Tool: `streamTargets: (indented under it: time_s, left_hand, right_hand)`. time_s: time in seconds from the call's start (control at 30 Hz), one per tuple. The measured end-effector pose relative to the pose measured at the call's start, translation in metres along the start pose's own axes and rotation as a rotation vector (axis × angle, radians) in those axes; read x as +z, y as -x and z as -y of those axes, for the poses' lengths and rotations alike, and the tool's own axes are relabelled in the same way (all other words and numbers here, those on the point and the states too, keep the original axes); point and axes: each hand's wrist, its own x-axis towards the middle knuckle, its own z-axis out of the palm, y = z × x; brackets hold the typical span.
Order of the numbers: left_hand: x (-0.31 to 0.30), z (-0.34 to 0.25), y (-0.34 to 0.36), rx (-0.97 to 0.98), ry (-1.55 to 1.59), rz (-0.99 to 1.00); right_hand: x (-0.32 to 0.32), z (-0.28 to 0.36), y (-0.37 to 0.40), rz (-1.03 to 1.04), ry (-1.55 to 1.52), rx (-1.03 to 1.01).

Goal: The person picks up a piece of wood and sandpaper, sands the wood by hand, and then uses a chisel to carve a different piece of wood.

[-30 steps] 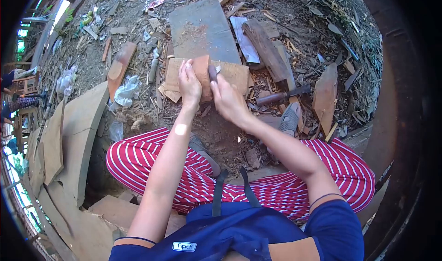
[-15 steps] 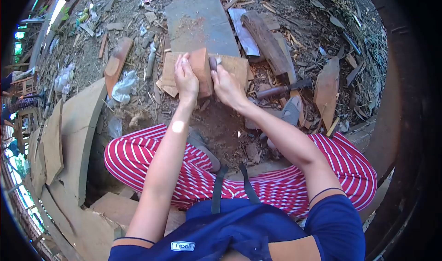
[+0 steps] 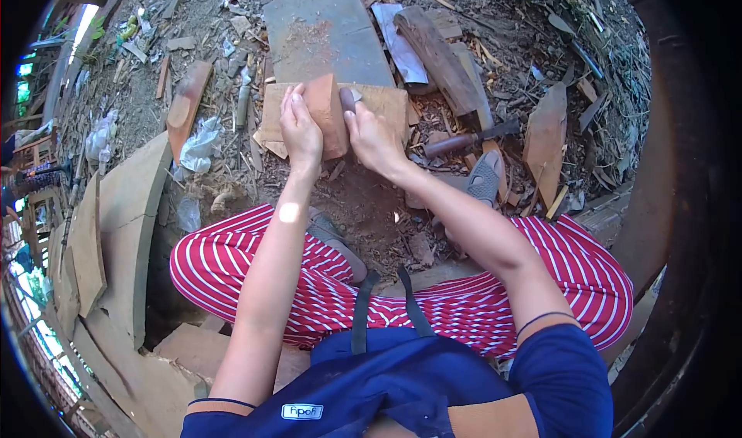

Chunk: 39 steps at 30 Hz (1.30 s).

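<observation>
My left hand is wrapped against the left side of a reddish wooden block and holds it tilted up. On the block's right side, my right hand closes round a small dark tool with a pale tip, held close to the block; its full shape is hidden by the fingers. Beneath and behind the block lies a light wooden board. A flat grey slab sprinkled with reddish crumbs extends beyond that board.
A dark-handled tool lies to the right near my sandalled foot. Wood pieces, a thick log and plastic bags litter the dirt. Curved boards stand at left.
The view has shifted a little, so the ground things appear slightly further left and up. Both hands stay at the block, and the pale tip of the tool shows at a slightly different angle.
</observation>
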Motion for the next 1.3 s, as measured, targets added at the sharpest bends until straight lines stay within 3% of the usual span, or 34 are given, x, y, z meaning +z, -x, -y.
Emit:
streamTargets:
  time_s: [0.13, 0.27, 0.4, 0.6, 0.73, 0.8, 0.83, 1.0, 1.07, 1.1, 1.17, 1.2, 1.3]
  left_hand:
    - [0.000, -0.003, 0.002, 0.010, -0.016, -0.008]
    - [0.001, -0.001, 0.001, 0.030, -0.019, -0.027]
    - [0.002, -0.003, 0.002, 0.012, -0.033, -0.031]
    - [0.003, -0.005, 0.000, 0.040, 0.012, -0.061]
    - [0.000, -0.008, 0.011, 0.106, -0.121, -0.047]
    - [0.003, -0.020, 0.013, -0.024, -0.332, -0.077]
    - [-0.001, -0.021, 0.003, -0.167, -0.095, 0.062]
    - [-0.022, -0.052, -0.008, -0.242, -0.090, 0.224]
    - [-0.026, -0.036, -0.018, -0.179, 0.203, 0.221]
    - [-0.026, -0.044, -0.018, -0.168, 0.195, 0.228]
    - [-0.031, -0.062, -0.003, 0.140, -0.049, -0.059]
    - [-0.029, -0.059, 0.004, 0.138, -0.052, -0.060]
    - [-0.026, -0.052, 0.020, 0.558, -0.405, -0.154]
  right_hand:
    - [-0.021, 0.032, 0.029, 0.102, 0.027, 0.017]
    - [0.007, -0.012, -0.001, 0.024, 0.037, 0.022]
    - [-0.022, 0.031, 0.025, 0.103, 0.048, 0.002]
    - [0.003, -0.008, -0.007, 0.089, 0.061, 0.078]
    - [0.004, -0.018, -0.006, 0.106, 0.054, 0.078]
    - [0.009, -0.027, -0.010, 0.089, 0.032, 0.052]
    - [0.010, -0.030, -0.012, 0.091, 0.010, 0.044]
    - [0.007, -0.016, -0.005, 0.115, -0.012, 0.099]
    - [0.009, -0.009, -0.004, -0.026, -0.134, 0.051]
    - [0.008, -0.008, -0.008, -0.038, -0.144, 0.048]
    - [0.011, -0.008, -0.014, -0.151, -0.240, 0.021]
    - [0.010, -0.005, -0.016, -0.148, -0.242, 0.023]
    - [0.000, -0.002, -0.025, -0.239, -0.350, -0.027]
